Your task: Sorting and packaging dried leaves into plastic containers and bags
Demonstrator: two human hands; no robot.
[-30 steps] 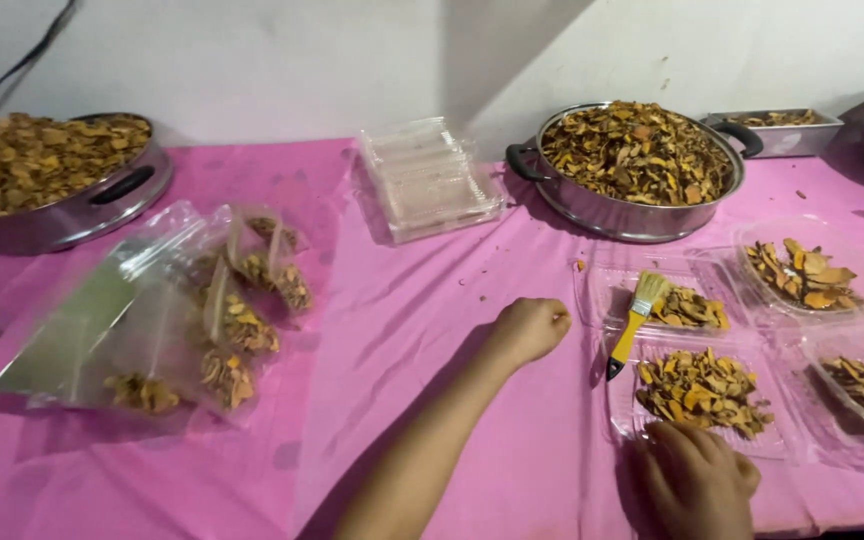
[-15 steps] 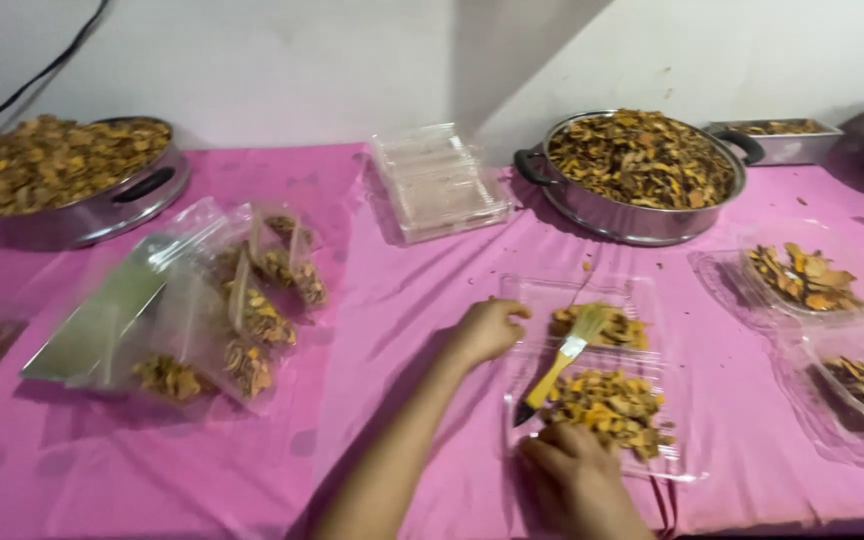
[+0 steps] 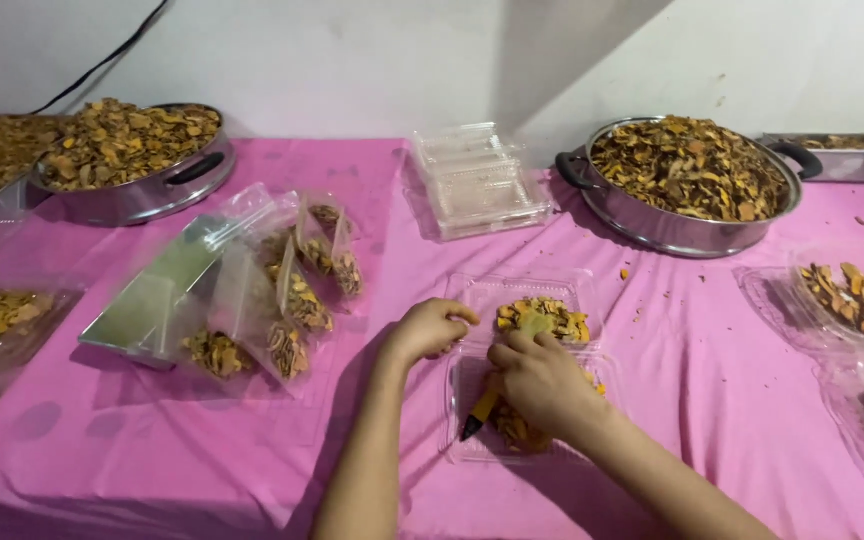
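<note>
I see my left hand [image 3: 430,328] curled into a loose fist just left of centre frame, its knuckles against the left edge of an open clear hinged container [image 3: 527,365]; I cannot tell whether it pinches the plastic. My right hand [image 3: 542,385] lies over the lower tray, fingers bent downward, with a yellow-and-black tool [image 3: 480,413] poking out beneath the palm; I judge it holds that tool, though the grip itself is hidden.

The container sits at lower centre on the pink tablecloth [image 3: 672,340]. Its upper half carries a small heap of dried yellow-brown chips [image 3: 542,318], and more chips show under the right hand, so filling looks done or nearly so, and the halves are not yet folded together. To the left, several filled clear pouches [image 3: 287,305] lie in a pile; at the right edge, other open trays of chips [image 3: 857,295] wait unclosed. The big steel pan [image 3: 692,185] at upper right holds plenty more.

Compared with half a second ago, the right hand has moved up onto the tray and covers most of the tool, and the left has closed in on the container's edge.
</note>
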